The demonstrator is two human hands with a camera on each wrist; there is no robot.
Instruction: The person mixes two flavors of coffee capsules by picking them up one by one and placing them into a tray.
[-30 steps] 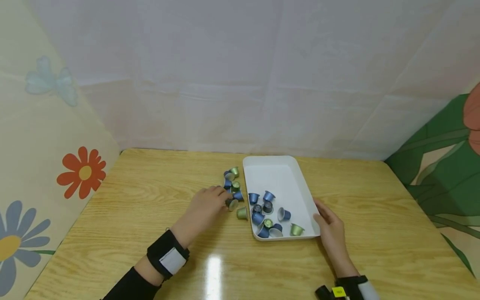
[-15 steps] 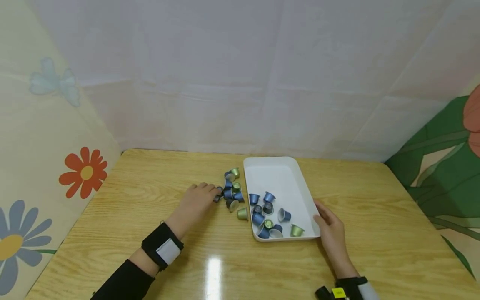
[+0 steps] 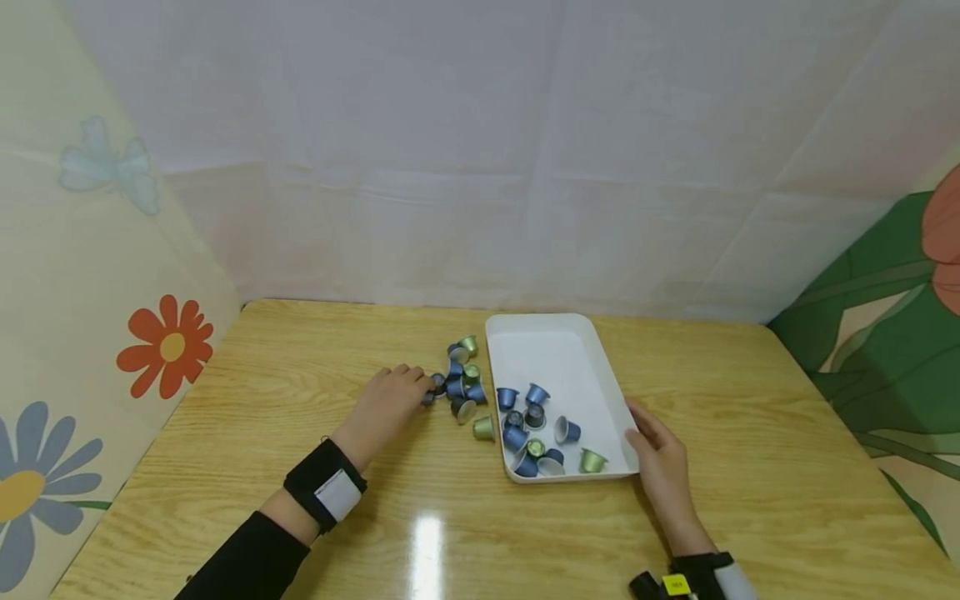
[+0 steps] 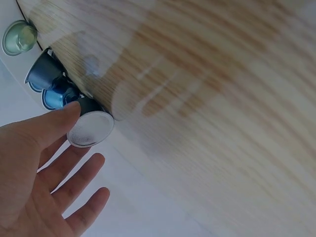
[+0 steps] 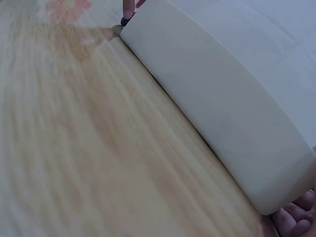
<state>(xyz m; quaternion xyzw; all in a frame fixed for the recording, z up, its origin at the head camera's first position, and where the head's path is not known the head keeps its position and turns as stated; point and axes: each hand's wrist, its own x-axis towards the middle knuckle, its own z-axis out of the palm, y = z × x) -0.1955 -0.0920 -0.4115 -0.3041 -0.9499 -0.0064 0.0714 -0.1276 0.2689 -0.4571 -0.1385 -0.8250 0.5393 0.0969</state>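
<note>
My left hand (image 3: 386,408) is left of a loose cluster of coffee capsules. In the left wrist view, its thumb and index finger pinch a dark coffee capsule (image 4: 91,129) whose silver lid faces the camera; the other fingers spread below. Blue capsules (image 3: 455,387), a dark one (image 3: 462,408) and green ones (image 3: 483,428) lie between this hand and a white tray (image 3: 551,350). My right hand (image 3: 662,467) grips the tray's right side near the front corner, thumb at the rim. Several blue, dark and green capsules (image 3: 592,460) lie in the tray's front half.
The wooden table (image 3: 300,350) ends at a pale cloth backdrop (image 3: 480,167). Flower-printed panels (image 3: 75,333) flank it left and right. A green capsule (image 3: 468,345) lies farthest back, beside the tray's left wall.
My left hand has drawn back leftward from the cluster, bringing a dark capsule to the cluster's left side. The right hand and tray have stayed in place.
</note>
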